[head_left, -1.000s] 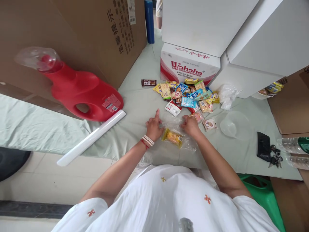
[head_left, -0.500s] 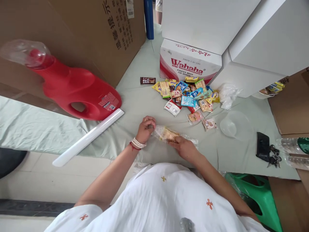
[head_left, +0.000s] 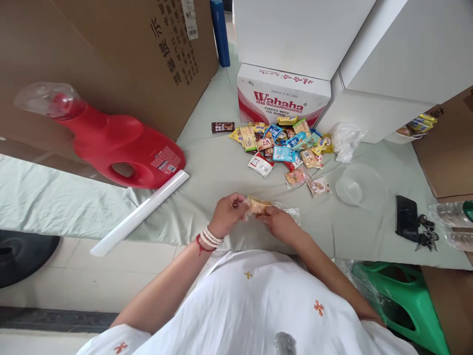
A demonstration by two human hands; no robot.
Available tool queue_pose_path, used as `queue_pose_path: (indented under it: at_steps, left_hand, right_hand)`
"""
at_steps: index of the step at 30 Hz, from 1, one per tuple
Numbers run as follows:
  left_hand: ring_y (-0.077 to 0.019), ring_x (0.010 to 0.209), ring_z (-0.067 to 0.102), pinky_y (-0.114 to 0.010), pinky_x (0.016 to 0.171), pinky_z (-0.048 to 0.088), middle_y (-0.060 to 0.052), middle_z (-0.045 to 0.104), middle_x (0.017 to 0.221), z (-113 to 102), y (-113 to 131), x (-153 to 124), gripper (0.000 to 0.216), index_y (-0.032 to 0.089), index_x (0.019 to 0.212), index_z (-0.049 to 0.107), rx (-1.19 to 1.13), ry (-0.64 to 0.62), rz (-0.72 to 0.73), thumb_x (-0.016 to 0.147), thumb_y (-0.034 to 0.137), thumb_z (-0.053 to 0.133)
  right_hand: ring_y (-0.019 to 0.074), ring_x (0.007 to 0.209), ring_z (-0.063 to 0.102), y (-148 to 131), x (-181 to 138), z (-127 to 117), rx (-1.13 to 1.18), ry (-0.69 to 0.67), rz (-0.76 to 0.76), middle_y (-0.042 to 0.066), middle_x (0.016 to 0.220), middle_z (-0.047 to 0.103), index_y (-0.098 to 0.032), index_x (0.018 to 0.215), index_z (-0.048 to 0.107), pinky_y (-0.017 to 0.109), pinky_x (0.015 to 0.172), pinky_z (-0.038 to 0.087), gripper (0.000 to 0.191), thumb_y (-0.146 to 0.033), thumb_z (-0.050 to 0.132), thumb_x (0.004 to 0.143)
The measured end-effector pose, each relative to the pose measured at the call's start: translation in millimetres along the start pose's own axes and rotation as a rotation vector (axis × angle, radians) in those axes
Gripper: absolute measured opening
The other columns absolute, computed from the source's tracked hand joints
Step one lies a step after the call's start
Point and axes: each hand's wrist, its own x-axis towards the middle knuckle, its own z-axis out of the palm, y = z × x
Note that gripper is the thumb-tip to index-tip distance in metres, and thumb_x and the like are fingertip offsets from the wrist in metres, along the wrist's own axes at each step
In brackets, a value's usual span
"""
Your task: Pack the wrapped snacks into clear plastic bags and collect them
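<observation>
My left hand is closed in a pinch on the near-left end of a clear plastic bag. Inside the bag shows a golden-brown packaged snack, partly covered by fingers. My right hand grips the bag and snack from the right, thumb on top. Both hands are low over the green-grey cloth. Beyond them lies a heap of wrapped snacks, with a pink-and-clear packet and a small white packet at its near edge.
A Wahaha carton stands behind the heap. To the left are a red jug and a white tube. A clear bowl, a crumpled white bag, a black pouch and keys lie right.
My left hand has moved slightly right and nearer to me, closer to the snack and my right hand. The view has shifted a little.
</observation>
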Motion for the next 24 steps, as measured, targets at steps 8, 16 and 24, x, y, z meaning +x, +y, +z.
queue_pose_path:
  at_steps: [8, 16, 24]
  left_hand:
    - [-0.0267, 0.09, 0.071, -0.037, 0.076, 0.053, -0.009, 0.076, 0.097, 52, 5, 0, 0.028, 0.025, 0.101, 0.076, 0.555, 0.087, 0.176, 0.099, 0.029, 0.048]
    - [-0.0403, 0.117, 0.059, -0.05, 0.09, 0.051, -0.019, 0.066, 0.121, 43, -3, 8, 0.046, 0.019, 0.114, 0.067, 0.73, 0.277, 0.112, 0.085, 0.054, 0.074]
    - [-0.0293, 0.095, 0.064, -0.04, 0.077, 0.052, -0.014, 0.065, 0.107, 76, 14, -17, 0.02, 0.02, 0.104, 0.059, 0.642, 0.184, 0.363, 0.097, 0.038, 0.054]
  right_hand:
    - [0.0228, 0.094, 0.058, 8, -24, -5, 0.176, 0.263, 0.027, 0.009, 0.102, 0.062, -0.024, 0.13, 0.073, 0.036, 0.087, 0.052, 0.038, -0.031, 0.045, 0.105]
    - [0.0374, 0.131, 0.045, 19, -45, 12, -0.143, 0.607, 0.488, 0.02, 0.142, 0.051, -0.018, 0.115, 0.068, 0.055, 0.106, 0.045, 0.028, -0.035, 0.061, 0.094]
    - [0.0221, 0.102, 0.065, -18, -21, 3, 0.552, 0.559, 0.285, 0.011, 0.112, 0.067, -0.021, 0.114, 0.063, 0.035, 0.093, 0.054, 0.032, -0.046, 0.047, 0.101]
